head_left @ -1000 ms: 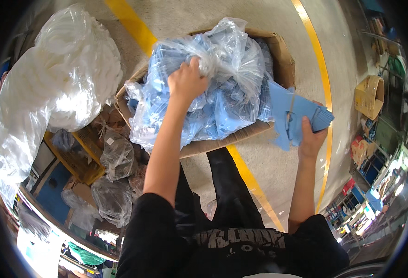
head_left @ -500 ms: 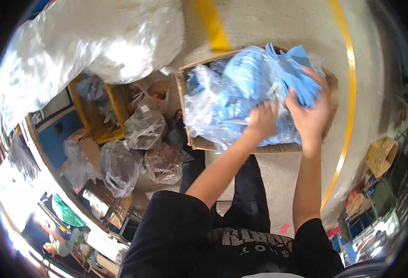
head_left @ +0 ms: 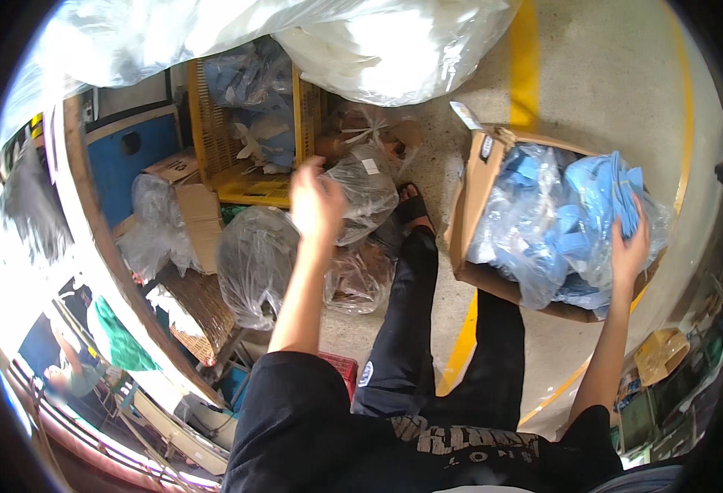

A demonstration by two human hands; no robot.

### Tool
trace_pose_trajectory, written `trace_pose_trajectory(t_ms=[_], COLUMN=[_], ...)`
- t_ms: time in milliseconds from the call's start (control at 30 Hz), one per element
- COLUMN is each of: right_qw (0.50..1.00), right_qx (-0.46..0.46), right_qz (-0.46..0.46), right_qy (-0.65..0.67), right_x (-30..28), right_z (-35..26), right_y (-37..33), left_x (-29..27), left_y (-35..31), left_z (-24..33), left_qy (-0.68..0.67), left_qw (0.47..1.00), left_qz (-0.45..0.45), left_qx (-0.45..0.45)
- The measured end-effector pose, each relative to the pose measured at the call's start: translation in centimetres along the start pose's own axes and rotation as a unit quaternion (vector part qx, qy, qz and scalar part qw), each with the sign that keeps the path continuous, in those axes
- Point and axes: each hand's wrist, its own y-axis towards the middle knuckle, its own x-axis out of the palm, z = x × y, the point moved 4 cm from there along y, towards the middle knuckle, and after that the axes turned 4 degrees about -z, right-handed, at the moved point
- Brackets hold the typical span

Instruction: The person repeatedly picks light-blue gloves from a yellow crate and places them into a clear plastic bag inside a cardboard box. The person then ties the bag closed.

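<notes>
A cardboard box (head_left: 475, 197) lined with a clear plastic bag (head_left: 526, 246) sits on the concrete floor at the right, filled with blue cut pieces (head_left: 591, 197). My right hand (head_left: 629, 246) presses on the blue pieces at the box's right side. My left hand (head_left: 316, 200) is raised and blurred, away from the box, over a clear tied plastic bag (head_left: 365, 189) on the floor to the left. Nothing shows in its fingers. My legs in black trousers reach toward the box.
Several clear plastic bags (head_left: 254, 263) lie beside my left leg. A yellow crate (head_left: 250, 123) with blue pieces stands behind them, a big white bag (head_left: 378, 41) above. A blue panel (head_left: 131, 156) and small cartons are at the left. Yellow floor lines (head_left: 526, 49) run past the box.
My left hand has left the box and swung left toward the clear bags. The view turned, so the box now lies at the right. My right hand stays on the blue pieces.
</notes>
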Motion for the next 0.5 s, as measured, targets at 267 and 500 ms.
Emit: trace_pose_trajectory(t_ms=[267,500], right_qw=[0.994,0.986], right_qx=[-0.033,-0.042], right_qz=[-0.105,-0.159], right_qy=[-0.005,-0.020], right_x=[4.0,8.9], right_z=[-13.5,-17.8], right_y=[-7.0,-4.3], left_x=[4.8,11.4], left_y=[23.3,32.1], left_z=[-18.9,-18.5], left_qy=[0.318,0.315], left_qw=[0.946,0.937], left_qz=[-0.033,-0.111], left_qx=[0.047,0.100])
